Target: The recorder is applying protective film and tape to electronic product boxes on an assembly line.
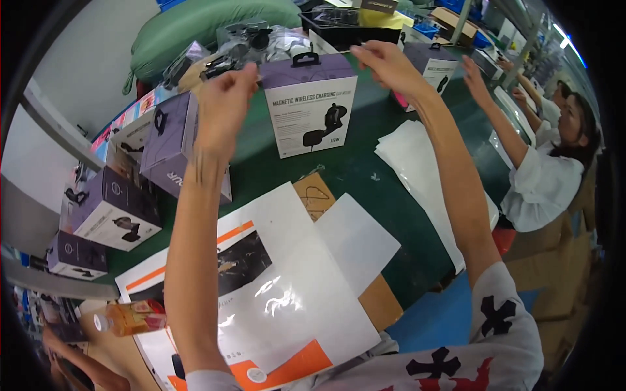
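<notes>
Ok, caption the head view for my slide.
Left hand and right hand flank the top of a purple-and-white box on a green table, similar boxes to the left.

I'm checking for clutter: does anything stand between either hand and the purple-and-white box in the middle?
Nothing visible does. The left hand is by the upper left corner of that box; the right hand is off its upper right, no object showing between.

Box (pixel 310 107) looks closed from here, purple top w/ a black hang tab (pixel 305 59) sticking up, white front w/ dark print & a pic of a black mount. Standing upright on the green table (pixel 420 251), b/w the left hand (pixel 225 98) & right hand (pixel 394 68), can't tell if left's touching tho.
</notes>
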A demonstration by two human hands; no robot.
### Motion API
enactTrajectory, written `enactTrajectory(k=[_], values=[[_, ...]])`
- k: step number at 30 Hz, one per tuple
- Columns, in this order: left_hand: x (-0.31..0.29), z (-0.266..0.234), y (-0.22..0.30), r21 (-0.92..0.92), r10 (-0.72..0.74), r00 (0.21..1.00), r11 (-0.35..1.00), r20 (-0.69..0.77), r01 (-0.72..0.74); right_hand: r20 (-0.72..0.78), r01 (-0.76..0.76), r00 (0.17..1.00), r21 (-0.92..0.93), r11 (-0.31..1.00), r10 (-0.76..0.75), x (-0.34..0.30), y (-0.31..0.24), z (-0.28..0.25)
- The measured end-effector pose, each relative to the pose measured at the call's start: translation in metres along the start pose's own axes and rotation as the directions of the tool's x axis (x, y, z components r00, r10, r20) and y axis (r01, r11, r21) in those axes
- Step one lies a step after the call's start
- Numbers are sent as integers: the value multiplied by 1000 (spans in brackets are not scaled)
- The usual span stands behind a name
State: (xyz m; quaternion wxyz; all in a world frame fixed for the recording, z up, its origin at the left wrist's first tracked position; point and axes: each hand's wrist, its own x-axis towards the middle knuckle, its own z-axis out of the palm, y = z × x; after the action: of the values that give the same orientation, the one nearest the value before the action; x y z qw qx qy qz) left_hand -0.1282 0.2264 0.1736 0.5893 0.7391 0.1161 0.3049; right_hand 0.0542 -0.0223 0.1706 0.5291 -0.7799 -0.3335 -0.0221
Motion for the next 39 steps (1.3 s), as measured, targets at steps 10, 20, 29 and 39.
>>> enactTrajectory(k=[10,20,29,39], values=[[22,10,-90,-311,-593,724,656,352,688,580,-674,737,675,302,347,3,102,36],[-253,-95,-14,388,-214,962,912,172,134,229,-256,955,309,916,189,-209,-10,58],[-369,-113,-36,612,-149,978,790,146,29,703,745,533,-127,654,-470,-297,-64,181],[-378,-103,-45,540,-140,987,826,-80,161,587,777,533,-54,628,-609,-299,-73,205]])
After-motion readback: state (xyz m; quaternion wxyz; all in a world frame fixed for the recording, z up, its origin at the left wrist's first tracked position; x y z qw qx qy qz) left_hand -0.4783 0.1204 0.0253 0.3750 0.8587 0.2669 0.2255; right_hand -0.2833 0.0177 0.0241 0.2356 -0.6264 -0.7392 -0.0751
